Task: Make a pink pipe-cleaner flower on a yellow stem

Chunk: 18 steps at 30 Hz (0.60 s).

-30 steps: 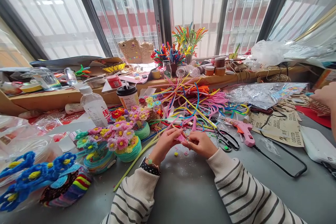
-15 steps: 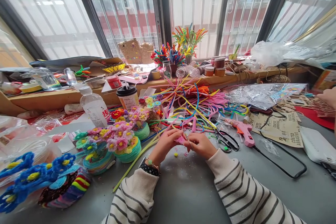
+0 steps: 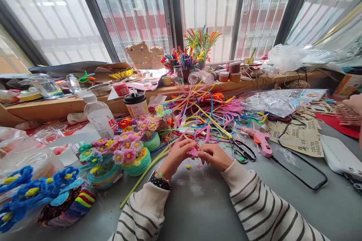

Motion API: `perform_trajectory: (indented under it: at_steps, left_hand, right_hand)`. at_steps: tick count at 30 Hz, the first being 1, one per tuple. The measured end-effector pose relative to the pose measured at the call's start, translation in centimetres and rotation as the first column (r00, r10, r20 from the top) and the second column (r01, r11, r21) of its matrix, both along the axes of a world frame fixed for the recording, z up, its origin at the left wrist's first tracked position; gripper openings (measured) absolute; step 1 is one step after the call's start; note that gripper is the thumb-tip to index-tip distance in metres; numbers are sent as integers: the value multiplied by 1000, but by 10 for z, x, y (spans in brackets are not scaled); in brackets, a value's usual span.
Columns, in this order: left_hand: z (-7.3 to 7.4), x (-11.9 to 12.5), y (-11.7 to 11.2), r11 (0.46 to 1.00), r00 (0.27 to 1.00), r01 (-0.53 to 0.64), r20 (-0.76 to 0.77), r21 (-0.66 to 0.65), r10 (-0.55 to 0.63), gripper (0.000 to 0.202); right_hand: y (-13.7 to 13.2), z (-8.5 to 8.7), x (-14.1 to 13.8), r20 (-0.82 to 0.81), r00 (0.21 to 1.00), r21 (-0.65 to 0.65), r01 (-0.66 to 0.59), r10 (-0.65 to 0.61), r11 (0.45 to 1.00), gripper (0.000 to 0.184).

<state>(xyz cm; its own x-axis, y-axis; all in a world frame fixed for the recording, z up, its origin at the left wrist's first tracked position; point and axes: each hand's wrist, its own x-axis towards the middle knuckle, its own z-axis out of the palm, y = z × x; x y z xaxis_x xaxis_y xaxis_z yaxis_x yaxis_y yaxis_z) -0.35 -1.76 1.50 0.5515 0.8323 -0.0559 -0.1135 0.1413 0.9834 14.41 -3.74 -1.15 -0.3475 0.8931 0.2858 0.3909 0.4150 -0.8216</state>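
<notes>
My left hand [image 3: 177, 155] and my right hand [image 3: 216, 156] meet over the grey table [image 3: 203, 203], fingers pinched together on a small pink pipe-cleaner flower [image 3: 194, 152]. A thin wire stem seems to run from my right fingers. Both sleeves are striped, and a beaded bracelet sits on my left wrist. A heap of coloured pipe cleaners [image 3: 206, 109] lies just beyond my hands. Small pink and yellow scraps dot the table beneath them.
Finished pipe-cleaner flower baskets [image 3: 132, 150] stand left of my hands, blue flowers [image 3: 31, 188] at far left. Scissors [image 3: 240, 150] and a pink glue gun [image 3: 261, 141] with its black cord lie to the right. A bottle [image 3: 98, 115] and cup [image 3: 136, 103] stand behind. Another person's hand [image 3: 355, 103] shows at the right edge.
My hands stay together on the pink flower, the fingers shifting slightly. The view has shifted slightly. The other person's hand at the right edge has drawn back.
</notes>
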Motion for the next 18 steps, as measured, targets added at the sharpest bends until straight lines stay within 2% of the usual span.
perform_trajectory:
  at_steps: [6,13,18]
  left_hand:
    - [1,0,0,1000,1000,5,-13,27,-5,17]
    - [-1,-1,2,998,999,-4,-46,66,7,14]
    - [-1,-1,2,997,1000,-5,-11,75,6,13]
  right_hand:
    - [1,0,-1,7,998,-10,61,-61,998,52]
    - [3,-3,1,-44,998,-84,-51,48,995,51]
    - [4,-3,-1,-68,997,-67,-28,24,997,49]
